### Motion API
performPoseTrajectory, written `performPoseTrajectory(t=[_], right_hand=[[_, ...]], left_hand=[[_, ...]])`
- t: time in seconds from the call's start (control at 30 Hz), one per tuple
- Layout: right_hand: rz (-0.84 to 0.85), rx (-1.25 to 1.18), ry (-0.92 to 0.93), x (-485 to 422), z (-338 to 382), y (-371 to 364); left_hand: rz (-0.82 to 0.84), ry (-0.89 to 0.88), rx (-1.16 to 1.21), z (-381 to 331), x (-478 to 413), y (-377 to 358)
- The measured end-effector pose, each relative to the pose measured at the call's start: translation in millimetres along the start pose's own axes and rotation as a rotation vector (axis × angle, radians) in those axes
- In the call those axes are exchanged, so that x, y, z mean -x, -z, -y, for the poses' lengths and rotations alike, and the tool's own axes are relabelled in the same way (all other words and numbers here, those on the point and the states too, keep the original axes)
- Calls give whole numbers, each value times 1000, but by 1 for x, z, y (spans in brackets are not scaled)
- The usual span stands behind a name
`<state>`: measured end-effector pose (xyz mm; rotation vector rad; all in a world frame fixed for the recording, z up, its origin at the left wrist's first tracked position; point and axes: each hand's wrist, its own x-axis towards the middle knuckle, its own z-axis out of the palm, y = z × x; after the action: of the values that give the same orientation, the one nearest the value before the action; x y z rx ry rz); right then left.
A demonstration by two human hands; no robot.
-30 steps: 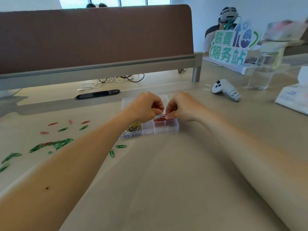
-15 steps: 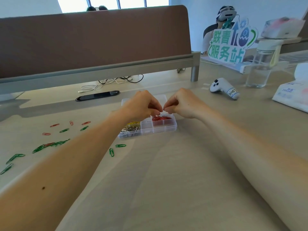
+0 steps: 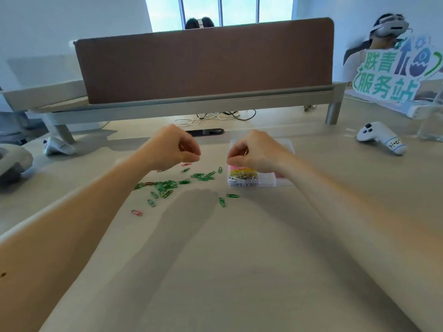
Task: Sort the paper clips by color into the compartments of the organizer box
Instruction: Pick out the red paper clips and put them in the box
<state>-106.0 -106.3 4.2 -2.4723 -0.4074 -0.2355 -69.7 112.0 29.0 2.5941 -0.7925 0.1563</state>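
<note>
The clear organizer box lies right of centre, with pink, yellow and silver clips in its left compartments. My right hand hovers over the box's left end with thumb and forefinger pinched; I cannot tell whether a clip sits between them. My left hand hangs with curled fingers over the table, left of the box, and I see nothing in it. A red clip lies just under its fingertips. A pile of green clips spreads below that hand. Two green clips and a pink one lie nearer me.
A brown desk partition on a grey rail closes off the far side, with a black cable slot before it. White controllers lie at the right and the left. A clear bottle and a green sign stand far right.
My hands were pinched together over the red compartment; now they are apart. The left hand has moved left over the loose clips, and the view has swung left.
</note>
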Motion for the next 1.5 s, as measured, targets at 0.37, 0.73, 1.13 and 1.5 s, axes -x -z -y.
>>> performPoseTrajectory(t=[0.37, 0.73, 1.13, 1.5], right_hand=[[188, 26, 148, -58, 69, -83], [115, 80, 20, -113, 45, -91], [274, 216, -32, -150, 28, -93], [369, 235, -17, -164, 31, -95]], left_hand=[[277, 223, -57, 87, 101, 23], [81, 216, -22, 106, 77, 16], [173, 261, -62, 134, 26, 7], [303, 242, -155, 134, 8, 19]])
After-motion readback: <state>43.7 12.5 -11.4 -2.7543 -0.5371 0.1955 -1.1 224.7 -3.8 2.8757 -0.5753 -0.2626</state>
